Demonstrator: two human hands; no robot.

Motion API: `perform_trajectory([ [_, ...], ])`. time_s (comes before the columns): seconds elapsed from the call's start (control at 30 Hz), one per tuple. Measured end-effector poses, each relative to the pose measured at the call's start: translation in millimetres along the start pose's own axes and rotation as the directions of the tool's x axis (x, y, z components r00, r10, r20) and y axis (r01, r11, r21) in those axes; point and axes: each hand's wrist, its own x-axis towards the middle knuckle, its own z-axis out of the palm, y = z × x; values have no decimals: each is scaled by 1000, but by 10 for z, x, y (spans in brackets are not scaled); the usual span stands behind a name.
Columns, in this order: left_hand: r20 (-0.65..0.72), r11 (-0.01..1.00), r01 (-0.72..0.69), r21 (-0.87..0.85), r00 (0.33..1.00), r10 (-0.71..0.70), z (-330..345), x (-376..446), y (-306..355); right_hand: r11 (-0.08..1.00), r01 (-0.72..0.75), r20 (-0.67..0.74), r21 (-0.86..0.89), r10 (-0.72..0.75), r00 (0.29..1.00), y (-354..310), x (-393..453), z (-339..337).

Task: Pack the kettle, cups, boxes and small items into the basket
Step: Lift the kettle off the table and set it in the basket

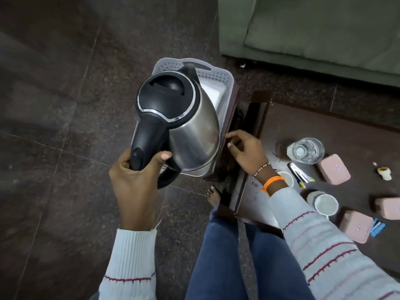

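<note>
My left hand [138, 180] grips the black handle of a steel kettle [190, 126] and holds it over the pale perforated basket [218, 76], which sits on a dark stool. My right hand [246, 150] rests at the basket's right edge, fingers curled, holding nothing I can see. On the dark table to the right stand two white cups [325, 204] [286, 177], a clear glass [307, 149] and three pink boxes [334, 168] [355, 226] [388, 207]. A stapler [297, 172], a blue packet [377, 227] and a small white item [384, 173] lie among them.
A green sofa [313, 35] stands behind the table at the upper right. Dark tiled floor [65, 126] spreads to the left. My legs in blue jeans [227, 256] and a bare foot [213, 194] are beside the table's corner.
</note>
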Motion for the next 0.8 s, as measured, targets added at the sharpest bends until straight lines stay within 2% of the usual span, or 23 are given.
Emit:
perform_trajectory([
  [0.17,-48,995,-3,96,999,8,-187,463,-248,972,-100,17,-215,106,994,-2,140,380],
  [0.4,-119,992,90,85,990,-79,-209,893,-715,965,-160,71,-208,178,981,52,254,666],
  [0.67,-69,992,125,3,990,-124,-214,980,-1048,958,-228,45,-175,239,970,61,291,753],
  [0.8,30,984,149,92,988,-153,-271,907,-1156,944,-272,-37,-187,270,962,-14,291,808],
])
